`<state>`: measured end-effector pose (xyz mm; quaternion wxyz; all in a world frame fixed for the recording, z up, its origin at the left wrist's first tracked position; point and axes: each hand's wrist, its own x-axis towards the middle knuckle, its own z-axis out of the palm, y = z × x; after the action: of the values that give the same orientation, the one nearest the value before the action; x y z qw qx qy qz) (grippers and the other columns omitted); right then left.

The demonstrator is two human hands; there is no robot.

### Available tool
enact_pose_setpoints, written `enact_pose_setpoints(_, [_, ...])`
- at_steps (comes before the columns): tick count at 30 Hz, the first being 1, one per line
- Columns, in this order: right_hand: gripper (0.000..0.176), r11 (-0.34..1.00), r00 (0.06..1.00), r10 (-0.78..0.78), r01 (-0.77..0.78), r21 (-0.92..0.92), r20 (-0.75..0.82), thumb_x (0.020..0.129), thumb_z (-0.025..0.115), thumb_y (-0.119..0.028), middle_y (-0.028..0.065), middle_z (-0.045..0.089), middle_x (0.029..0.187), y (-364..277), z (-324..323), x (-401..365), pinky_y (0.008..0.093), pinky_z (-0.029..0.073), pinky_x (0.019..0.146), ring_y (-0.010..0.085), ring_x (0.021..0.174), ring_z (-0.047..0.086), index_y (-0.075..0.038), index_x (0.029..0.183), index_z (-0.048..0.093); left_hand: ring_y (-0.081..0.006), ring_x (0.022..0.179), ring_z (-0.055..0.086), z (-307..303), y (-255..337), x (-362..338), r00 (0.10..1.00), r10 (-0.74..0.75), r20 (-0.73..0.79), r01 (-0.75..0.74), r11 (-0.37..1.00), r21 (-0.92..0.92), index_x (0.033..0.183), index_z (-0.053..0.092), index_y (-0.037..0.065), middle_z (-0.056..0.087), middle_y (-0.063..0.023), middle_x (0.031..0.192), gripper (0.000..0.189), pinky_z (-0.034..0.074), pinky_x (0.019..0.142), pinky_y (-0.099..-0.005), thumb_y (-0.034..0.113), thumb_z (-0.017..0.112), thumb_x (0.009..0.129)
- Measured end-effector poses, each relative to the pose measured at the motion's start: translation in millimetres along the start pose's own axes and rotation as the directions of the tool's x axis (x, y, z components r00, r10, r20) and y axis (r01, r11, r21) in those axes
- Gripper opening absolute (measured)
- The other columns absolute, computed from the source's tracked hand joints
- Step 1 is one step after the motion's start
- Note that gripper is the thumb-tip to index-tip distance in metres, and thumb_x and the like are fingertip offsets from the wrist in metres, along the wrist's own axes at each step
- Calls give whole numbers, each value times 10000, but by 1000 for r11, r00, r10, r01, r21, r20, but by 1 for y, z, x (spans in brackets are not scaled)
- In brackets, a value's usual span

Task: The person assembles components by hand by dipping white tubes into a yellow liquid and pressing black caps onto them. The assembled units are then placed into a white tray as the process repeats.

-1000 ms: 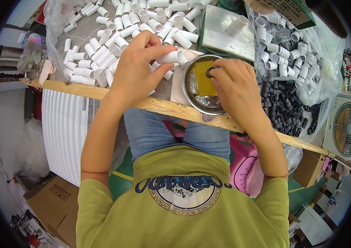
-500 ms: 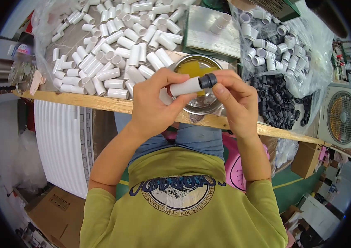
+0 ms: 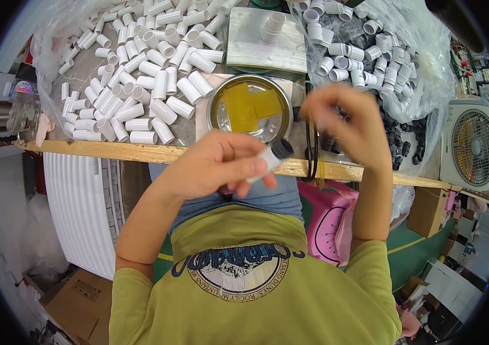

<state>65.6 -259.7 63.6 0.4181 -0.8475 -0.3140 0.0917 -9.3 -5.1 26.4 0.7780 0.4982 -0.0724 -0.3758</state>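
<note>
A white tube (image 3: 264, 164) with a black ring fitted in its upper right end is held in my left hand (image 3: 216, 167), low in front of the bench edge. My right hand (image 3: 351, 121) is raised over the bench to the right of a metal bowl, blurred by motion, and whether its fingers hold anything cannot be made out. The round metal bowl (image 3: 214, 118) holds yellow pieces. Black bands (image 3: 312, 150) hang over the bench edge between the bowl and my right hand.
Many white tubes (image 3: 167, 80) lie at the left. A metal block (image 3: 244, 40) with an upright fitting stands behind the bowl. White fittings (image 3: 394, 66) and black rings (image 3: 394, 138) are piled at the right, near a fan (image 3: 474, 150). The bench has a wooden edge (image 3: 112, 149).
My right hand has let go of the black ring and moved right. My left hand has come down and nearer with the tube. The view has shifted, and the bowl is less covered.
</note>
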Motion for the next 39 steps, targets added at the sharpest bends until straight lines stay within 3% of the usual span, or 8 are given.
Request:
enact_pose_setpoints(3, [259,638,975,-128,-61,-767,-184,825,627,-87,87,622,959,64,-16,19,385,519,734,266,902,620,-75,1083,620,-50,645,562,-2,6,0,984,89,-153,-82,995,49,1101,627,-60,690,-99,944,303,440,555,-179,182,610,918])
enact_pose_setpoints(6, [334,501,990,-57,-85,-862,-130,829,635,-119,95,585,980,87,-2,20,410,518,734,286,918,603,-90,1155,571,-61,701,581,-3,3,-2,959,145,-242,-129,988,80,1129,622,-60,672,-70,942,295,456,591,-184,147,601,920])
enact_pose_setpoints(17, [319,714,918,-129,-176,-677,-375,874,616,-129,128,510,1249,77,-15,9,402,522,758,336,944,621,-76,1183,559,-83,759,610,-6,2,15,896,285,-340,-229,954,196,1149,571,-45,639,-72,1006,309,504,679,-229,62,661,873])
enact_pose_setpoints(21, [362,754,921,-299,67,-653,-250,841,663,-131,112,588,1135,50,-12,0,399,528,724,312,871,643,-98,1191,573,-72,728,595,-2,12,37,891,284,-353,-184,939,290,1112,612,-27,634,-45,950,284,488,656,-226,61,673,849])
enact_pose_setpoints(27, [470,793,936,-337,225,-566,-100,744,731,-72,82,558,1014,19,3,-4,334,522,616,243,728,619,-130,1191,599,-69,788,605,6,25,49,835,509,-210,-101,517,850,1065,655,-26,632,-44,999,210,485,664,-202,19,659,860])
enact_pose_setpoints(34, [459,832,943,-323,245,-498,-77,729,754,-102,83,497,890,20,14,5,336,497,588,237,708,578,-95,1166,616,-46,624,504,-3,34,60,824,449,-347,-219,816,535,1044,681,7,527,5,778,243,418,545,-187,20,711,803])
enact_pose_setpoints(38, [380,910,968,-196,120,-396,-157,740,738,-91,115,540,859,12,23,21,373,492,619,293,724,596,-53,1100,619,-35,645,543,-1,27,75,687,716,-119,-257,393,883,1138,645,16,557,-8,860,356,418,546,-176,36,720,790])
enact_pose_setpoints(39, [356,925,976,-143,73,-374,-164,741,732,-81,122,554,856,12,23,26,382,492,627,304,734,603,-43,1077,623,-40,639,544,-4,29,79,671,722,-169,-275,454,847,1165,626,16,559,-14,863,391,421,547,-181,37,718,786])
